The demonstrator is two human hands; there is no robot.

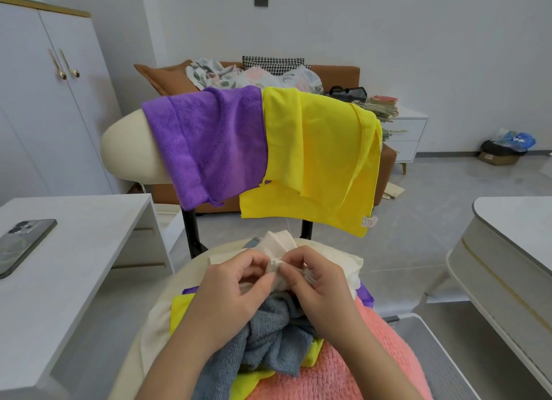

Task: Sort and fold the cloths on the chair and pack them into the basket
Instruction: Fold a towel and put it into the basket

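Note:
A cream chair (125, 148) faces me. A purple cloth (209, 142) and a yellow cloth (322, 160) hang side by side over its backrest. On the seat lies a heap: a cream cloth (334, 259), a grey towel (268, 346), a pink fluffy cloth (358, 363), and bits of another yellow cloth (179, 310) and another purple cloth (366, 295). My left hand (230, 292) and my right hand (316, 283) both pinch a bunched corner of the cream cloth above the heap. A white basket rim (430, 340) shows at lower right.
A white side table (89, 250) on the left carries a phone (21, 244). Another white table (513, 250) stands at right. Behind the chair is a brown sofa (343, 74) piled with fabrics, and a white cabinet (44, 86) at far left.

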